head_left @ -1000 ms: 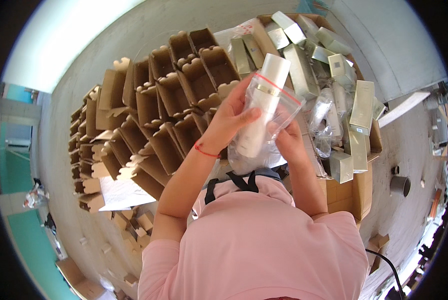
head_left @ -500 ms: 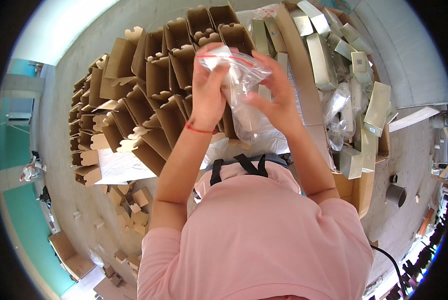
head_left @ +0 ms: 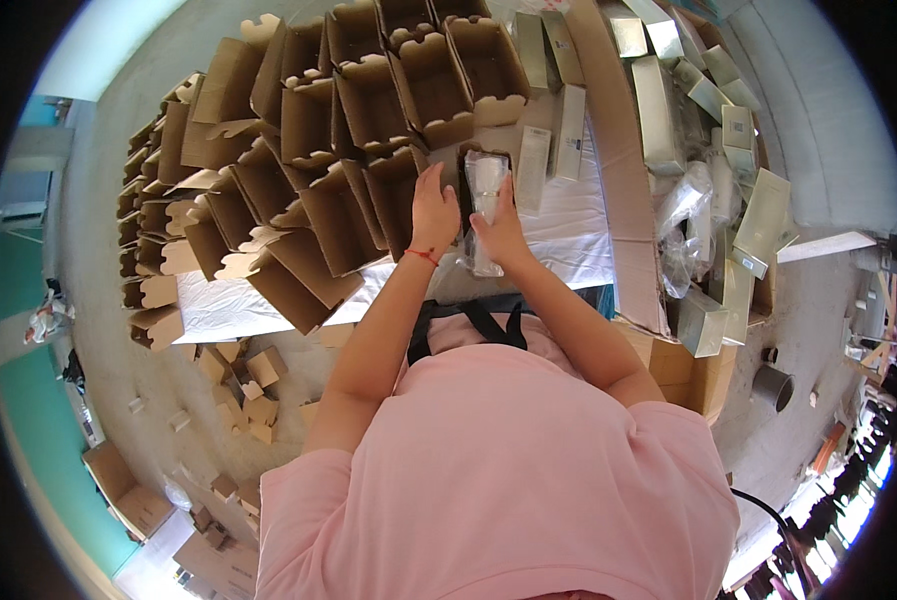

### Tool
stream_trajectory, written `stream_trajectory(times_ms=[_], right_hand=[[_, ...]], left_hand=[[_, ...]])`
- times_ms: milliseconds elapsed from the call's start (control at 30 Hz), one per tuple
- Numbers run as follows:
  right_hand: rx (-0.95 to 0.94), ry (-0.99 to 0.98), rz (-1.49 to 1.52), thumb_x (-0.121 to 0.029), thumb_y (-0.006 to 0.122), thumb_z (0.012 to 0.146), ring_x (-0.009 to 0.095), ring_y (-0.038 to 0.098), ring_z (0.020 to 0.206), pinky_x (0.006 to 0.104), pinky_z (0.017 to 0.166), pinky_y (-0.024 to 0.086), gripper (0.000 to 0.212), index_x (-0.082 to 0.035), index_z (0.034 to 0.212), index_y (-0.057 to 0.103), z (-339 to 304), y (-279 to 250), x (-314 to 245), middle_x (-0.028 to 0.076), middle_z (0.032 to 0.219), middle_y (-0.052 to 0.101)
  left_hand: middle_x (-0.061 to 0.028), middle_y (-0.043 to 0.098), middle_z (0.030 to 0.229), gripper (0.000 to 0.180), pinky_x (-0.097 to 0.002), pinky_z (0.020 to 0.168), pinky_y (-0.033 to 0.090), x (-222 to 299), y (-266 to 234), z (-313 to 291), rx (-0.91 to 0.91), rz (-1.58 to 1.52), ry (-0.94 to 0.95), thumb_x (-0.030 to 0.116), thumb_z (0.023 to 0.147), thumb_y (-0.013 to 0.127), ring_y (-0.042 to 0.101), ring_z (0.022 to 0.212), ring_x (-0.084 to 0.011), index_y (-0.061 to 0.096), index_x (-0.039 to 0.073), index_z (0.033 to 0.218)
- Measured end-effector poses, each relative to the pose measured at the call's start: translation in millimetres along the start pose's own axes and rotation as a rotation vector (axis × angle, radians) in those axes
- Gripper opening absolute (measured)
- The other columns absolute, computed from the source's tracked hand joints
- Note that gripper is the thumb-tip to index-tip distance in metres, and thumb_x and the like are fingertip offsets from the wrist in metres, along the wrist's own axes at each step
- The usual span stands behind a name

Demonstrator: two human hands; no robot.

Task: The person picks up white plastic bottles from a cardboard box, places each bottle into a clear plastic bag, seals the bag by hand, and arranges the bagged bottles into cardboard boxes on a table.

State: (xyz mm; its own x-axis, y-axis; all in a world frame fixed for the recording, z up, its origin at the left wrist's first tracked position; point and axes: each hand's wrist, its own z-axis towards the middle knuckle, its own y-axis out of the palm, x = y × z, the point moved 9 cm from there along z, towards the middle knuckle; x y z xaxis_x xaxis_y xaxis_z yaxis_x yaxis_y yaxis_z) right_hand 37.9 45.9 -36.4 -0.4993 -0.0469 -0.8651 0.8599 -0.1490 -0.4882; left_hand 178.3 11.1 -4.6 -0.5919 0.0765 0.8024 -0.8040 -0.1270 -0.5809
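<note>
A clear plastic bag point(head_left: 487, 182) with a white, long object inside lies lengthwise in front of me, over a narrow open cardboard box whose dark inside shows around its far end. My right hand point(head_left: 502, 232) grips the bag's right side, thumb on top and fingers along the edge. To the left, my left hand point(head_left: 434, 214) is held flat with fingers stretched, between the bag and an open brown carton point(head_left: 393, 190). It holds nothing. How far the bag sits inside the box I cannot tell.
Rows of open brown cartons point(head_left: 368, 100) cover the table's left and far side. Pale slim boxes point(head_left: 568, 130) lie right of my hands on a white sheet point(head_left: 588, 220). A large carton point(head_left: 633, 200) farther right holds more pale boxes and plastic-wrapped pieces. Cardboard pieces point(head_left: 258, 405) lie on the floor.
Both hands have come down and nearer to me with the bag, from above the cartons. The left hand has let go of the bag; the right still holds it.
</note>
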Motion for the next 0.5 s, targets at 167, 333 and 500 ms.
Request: stream_trajectory(times_ms=[167,333,500], right_hand=[[-0.206,0.138,-0.185,-0.020,0.060,0.078,0.047,0.050,0.102,0.0495,0.087,0.042,0.093,-0.005,0.144,-0.004,17,31,-7,0.033,0.119,0.043],[-0.074,0.028,-0.297,-0.021,0.060,0.079,0.045,0.049,0.105,0.0485,0.085,0.045,0.089,-0.005,0.144,0.002,32,46,-16,0.031,0.117,0.043],[-0.362,0.287,-0.418,-0.013,0.051,0.084,0.044,0.048,0.109,0.0477,0.086,0.045,0.070,-0.006,0.144,0.014,8,51,14,0.026,0.117,0.044]], left_hand=[[-0.0246,0.044,0.128,0.044,-0.0409,0.102,0.034,4,18,-1,-0.159,0.068,0.018,0.002,0.078,0.047,0.041,0.119,-0.0403,0.046,-0.003,0.121],[-0.0297,0.036,0.133,0.046,-0.0425,0.104,0.031,-5,18,1,-0.213,0.175,-0.015,0.005,0.077,0.049,0.036,0.122,-0.0443,0.045,-0.004,0.121],[-0.0311,0.034,0.134,0.054,-0.0423,0.105,0.029,-5,23,2,-0.311,0.134,0.032,0.009,0.077,0.052,0.035,0.124,-0.0439,0.040,-0.006,0.127]])
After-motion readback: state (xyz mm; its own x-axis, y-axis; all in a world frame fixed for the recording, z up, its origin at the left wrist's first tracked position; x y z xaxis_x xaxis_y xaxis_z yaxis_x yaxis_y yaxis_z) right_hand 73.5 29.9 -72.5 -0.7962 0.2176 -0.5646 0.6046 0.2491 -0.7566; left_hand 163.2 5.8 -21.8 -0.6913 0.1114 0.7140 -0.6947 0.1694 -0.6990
